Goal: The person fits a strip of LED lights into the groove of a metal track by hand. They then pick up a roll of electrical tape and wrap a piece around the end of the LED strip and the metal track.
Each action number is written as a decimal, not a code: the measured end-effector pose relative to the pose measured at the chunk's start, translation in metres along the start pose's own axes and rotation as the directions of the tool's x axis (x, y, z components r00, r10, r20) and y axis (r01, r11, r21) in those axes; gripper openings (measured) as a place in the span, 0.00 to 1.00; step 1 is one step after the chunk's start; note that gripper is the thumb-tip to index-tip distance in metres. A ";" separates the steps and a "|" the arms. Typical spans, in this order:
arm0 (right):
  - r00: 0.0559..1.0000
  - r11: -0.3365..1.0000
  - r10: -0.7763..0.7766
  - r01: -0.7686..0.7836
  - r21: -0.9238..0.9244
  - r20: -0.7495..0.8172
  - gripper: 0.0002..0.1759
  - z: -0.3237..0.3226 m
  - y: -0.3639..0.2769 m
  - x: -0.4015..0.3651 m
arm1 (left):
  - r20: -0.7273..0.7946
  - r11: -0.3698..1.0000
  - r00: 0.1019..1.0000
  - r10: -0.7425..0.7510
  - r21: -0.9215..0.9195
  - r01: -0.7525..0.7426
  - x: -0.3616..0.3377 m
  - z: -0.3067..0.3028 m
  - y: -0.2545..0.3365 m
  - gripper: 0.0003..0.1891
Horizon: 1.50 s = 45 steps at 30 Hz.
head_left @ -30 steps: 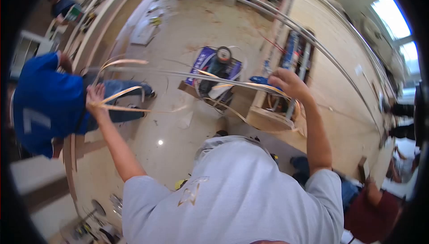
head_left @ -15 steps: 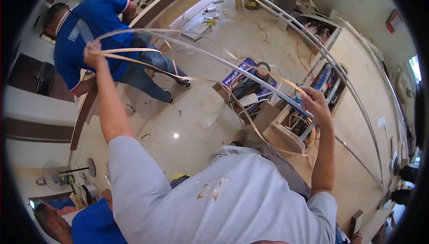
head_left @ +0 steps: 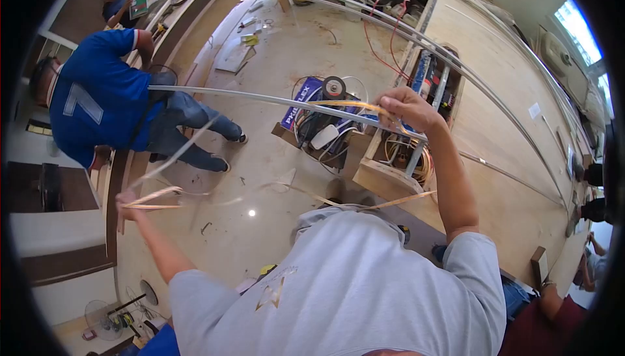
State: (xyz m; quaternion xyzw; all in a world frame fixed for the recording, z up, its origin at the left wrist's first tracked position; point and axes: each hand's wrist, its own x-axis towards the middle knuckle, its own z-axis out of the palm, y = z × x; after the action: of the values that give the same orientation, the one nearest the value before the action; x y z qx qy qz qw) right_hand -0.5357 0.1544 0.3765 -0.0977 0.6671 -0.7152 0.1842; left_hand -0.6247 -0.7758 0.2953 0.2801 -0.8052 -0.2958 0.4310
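Note:
My left hand (head_left: 127, 205) reaches far out to the left, its fingers closed around loops of a long, thin, flexible yellowish strip (head_left: 159, 197). From there the strip sags low across in front of my body, partly blurred. My right hand (head_left: 409, 108) is raised over the open wooden box and pinches another stretch of the same strip between thumb and fingers. A slim silver rail (head_left: 260, 99) runs from near the person in blue to just below my right hand.
A cardboard box (head_left: 286, 136) of cables and tools stands on the floor. To its right, a wooden box (head_left: 384, 177) holds coiled wires. Long curved metal rails (head_left: 390, 25) lie over the wooden panel (head_left: 501, 102). A person in a blue shirt (head_left: 101, 89) leans over the left counter.
My left hand has swung down and outward, drawing its strip loops lower. My right hand has moved left and up in view. The view has turned, and a maroon sleeve shows at lower right.

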 end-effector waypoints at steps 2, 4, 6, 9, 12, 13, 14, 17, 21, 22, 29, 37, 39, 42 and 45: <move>0.997 0.996 0.064 -0.060 -0.069 0.051 0.23 0.011 -0.011 0.011 | 0.120 0.876 0.991 0.051 0.471 -0.102 -0.109 0.000 0.050 0.12; 0.992 0.991 0.126 -0.125 -0.054 0.021 0.21 0.008 -0.007 0.019 | 0.380 0.897 0.885 -0.269 -0.237 0.374 -0.167 0.030 -0.007 0.12; 0.993 0.993 0.113 -0.113 0.031 0.024 0.18 0.006 0.004 0.026 | 0.579 0.969 0.801 -0.154 -0.070 0.237 -0.248 0.039 0.008 0.12; 0.999 0.982 0.006 -0.015 0.191 0.049 0.15 0.004 0.012 0.028 | 0.846 0.943 0.506 -0.170 0.289 -0.167 -0.316 0.049 0.022 0.15; 0.999 0.985 -0.006 -0.003 0.170 0.049 0.13 0.006 0.009 0.027 | 0.940 0.656 -0.162 -0.302 0.082 -0.750 -0.345 0.067 0.093 0.22; 0.999 0.991 0.012 -0.017 0.135 0.043 0.14 0.004 0.009 0.031 | 0.991 0.831 -0.091 -0.096 0.030 -0.556 -0.356 0.077 0.128 0.22; 0.999 0.994 0.034 -0.036 0.102 0.026 0.14 0.001 0.010 0.031 | 0.996 0.941 0.017 0.087 -0.077 -0.331 -0.373 0.085 0.173 0.22; 0.994 0.994 0.102 -0.103 0.025 0.025 0.15 0.013 -0.007 0.016 | 0.873 0.836 0.144 0.466 -0.487 0.252 -0.412 0.053 0.402 0.18; 0.983 0.993 0.106 -0.098 -0.064 0.147 0.17 0.013 -0.013 0.015 | 0.574 0.584 -0.143 0.806 -0.811 0.038 -0.439 0.088 0.519 0.20; 0.980 0.993 0.086 -0.069 -0.099 0.180 0.16 0.008 -0.010 0.016 | 0.586 0.665 -0.364 0.724 -0.732 0.147 -0.441 0.108 0.530 0.20; 0.999 0.985 0.020 -0.028 -0.172 -0.047 0.15 0.004 -0.010 0.001 | 0.515 0.855 -0.798 0.313 -0.518 0.002 -0.417 0.160 0.572 0.15; 0.978 0.957 -0.046 -0.015 -0.289 -0.203 0.14 0.010 -0.001 -0.015 | 0.729 0.733 -0.651 0.211 -0.559 -0.388 -0.340 0.195 0.574 0.22; 0.964 0.915 -0.032 -0.078 -0.396 -0.265 0.14 0.010 0.003 -0.012 | 0.782 0.708 -0.581 0.226 -0.541 -0.453 -0.289 0.216 0.552 0.24; 0.941 0.837 -0.031 -0.160 -0.523 -0.337 0.12 0.023 0.005 -0.004 | 0.804 0.734 -0.535 0.260 -0.524 -0.431 -0.218 0.244 0.513 0.25; 0.912 0.834 0.052 -0.264 -0.485 -0.407 0.08 0.047 0.001 0.012 | 0.817 0.746 -0.511 0.266 -0.510 -0.428 -0.165 0.260 0.485 0.23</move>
State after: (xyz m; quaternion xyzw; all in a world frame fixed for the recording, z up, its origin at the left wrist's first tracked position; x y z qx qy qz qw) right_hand -0.5280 0.1067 0.3784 0.0513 0.8666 -0.4903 0.0776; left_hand -0.8651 -0.2740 0.4386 -0.3592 -0.8522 -0.1749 -0.3378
